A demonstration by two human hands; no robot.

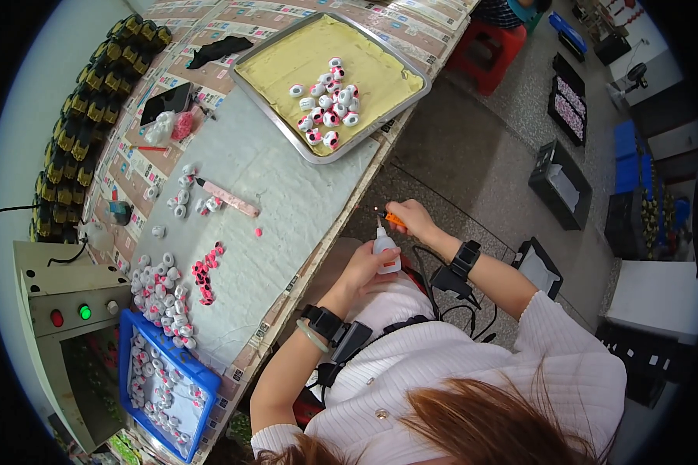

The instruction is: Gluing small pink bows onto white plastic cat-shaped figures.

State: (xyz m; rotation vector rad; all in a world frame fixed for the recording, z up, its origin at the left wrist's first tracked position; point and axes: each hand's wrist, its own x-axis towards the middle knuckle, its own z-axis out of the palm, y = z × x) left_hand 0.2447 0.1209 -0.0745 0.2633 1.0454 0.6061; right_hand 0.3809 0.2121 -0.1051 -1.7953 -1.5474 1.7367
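My left hand [362, 267] is closed around a small white squeeze bottle [387, 254] with a narrow nozzle, held upright above my lap. My right hand [413, 218] grips an orange lighter [395, 220] with a dark top. A small bright spot, looking like a flame, shows beside the nozzle's tip. On the table, left of my hands, lie a pink pen-like tool [229, 197] with a dark tip and a cluster of small pink-and-black pieces [204, 273]. White bead-like pieces with pink and black marks [163, 298] are heaped farther left.
A metal tray [318, 157] with a yellowish lining holds several of the white pieces. A blue bin [206, 380] with more stands by a metal machine [46, 283] with lit buttons. A phone [168, 102] lies at the back. Dark crates [560, 184] stand on the floor at right.
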